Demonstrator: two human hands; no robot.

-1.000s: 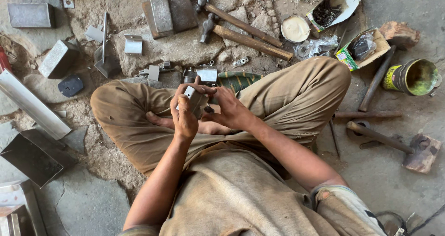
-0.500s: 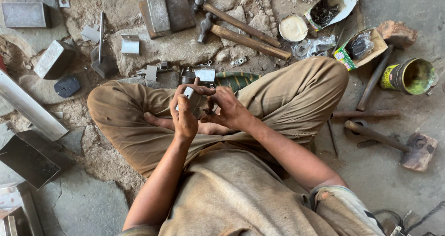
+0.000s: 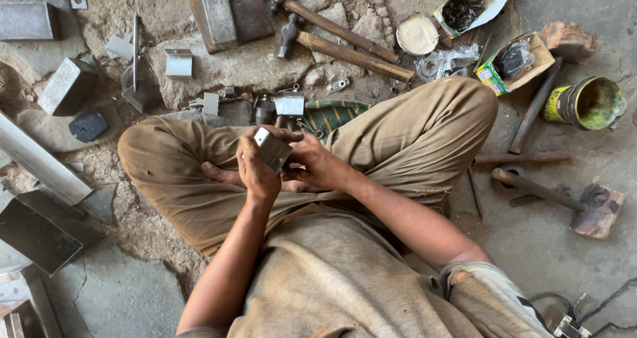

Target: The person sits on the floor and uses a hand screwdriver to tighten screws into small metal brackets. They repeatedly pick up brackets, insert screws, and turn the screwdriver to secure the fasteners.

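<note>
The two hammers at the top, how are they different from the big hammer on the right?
The two hammers have pale wooden handles and small dark heads; the big hammer has a dark, metal-looking handle and a chunky rusty head. The two lie side by side, slanted, on the stony ground above the knees; the big one lies alone on smoother concrete to the right. All lie flat, and neither hand touches any of them.

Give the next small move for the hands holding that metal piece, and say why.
Probably turn the small bent metal piece slightly between the fingers: left hand and right hand both grip it above the lap, and only one shiny face shows.
</note>
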